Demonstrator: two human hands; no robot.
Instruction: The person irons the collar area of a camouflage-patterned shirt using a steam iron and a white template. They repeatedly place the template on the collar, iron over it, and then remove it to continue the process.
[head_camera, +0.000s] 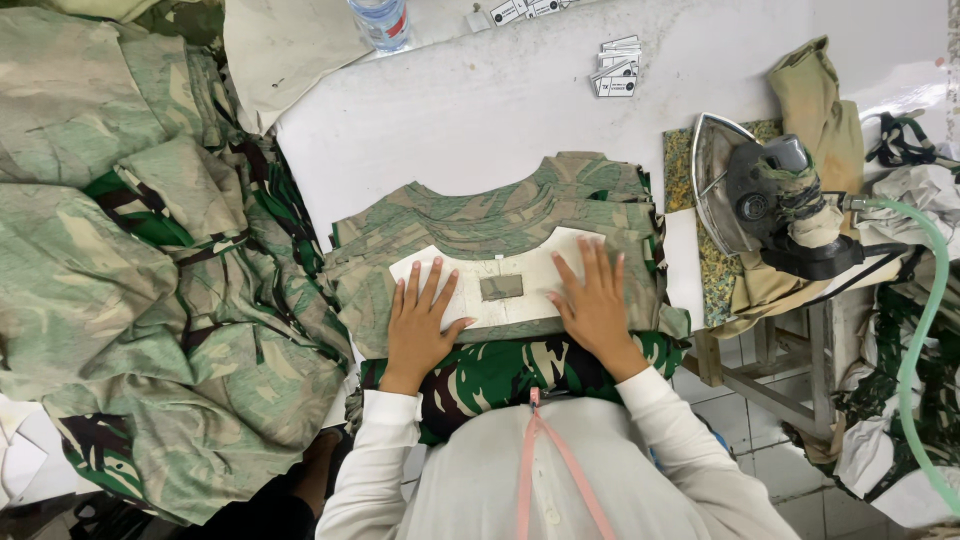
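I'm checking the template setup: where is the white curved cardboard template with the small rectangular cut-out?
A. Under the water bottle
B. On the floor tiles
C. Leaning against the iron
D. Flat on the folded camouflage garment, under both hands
D: the white curved cardboard template lies on the folded camouflage garment, with the left hand and right hand pressing it.

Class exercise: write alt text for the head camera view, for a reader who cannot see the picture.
Seen from above, a person's left hand and right hand press flat on a white curved card template laid over a stack of camouflage fabric pieces on a white padded table. A grey steam iron rests to the right, and a heap of camouflage cloth lies to the left.
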